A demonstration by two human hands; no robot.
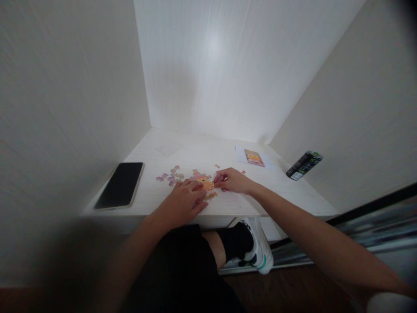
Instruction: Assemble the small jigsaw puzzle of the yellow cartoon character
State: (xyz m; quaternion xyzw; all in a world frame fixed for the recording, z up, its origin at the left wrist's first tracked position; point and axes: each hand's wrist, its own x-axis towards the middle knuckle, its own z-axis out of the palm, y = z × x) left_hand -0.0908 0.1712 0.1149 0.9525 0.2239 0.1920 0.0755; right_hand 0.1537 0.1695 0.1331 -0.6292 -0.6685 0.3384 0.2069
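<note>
**Two hands at a small puzzle**

The white bench [182, 152] sits in a corner, with walls close on the left, the far side and the right. The near edge is open. The far half of the bench is mostly bare.

The left hand [184, 201] lies flat on the joined puzzle patch [206, 182], its grip loose. The right hand [232, 180] is just right of the patch, its grip pinched at the patch edge; I cannot tell if it holds a piece.

Loose pieces [171, 176] lie left of the patch, too small to count. One phone [120, 184] lies far left. One picture card [254, 157] lies far right. One can [304, 164] lies on its side at the right wall.
</note>
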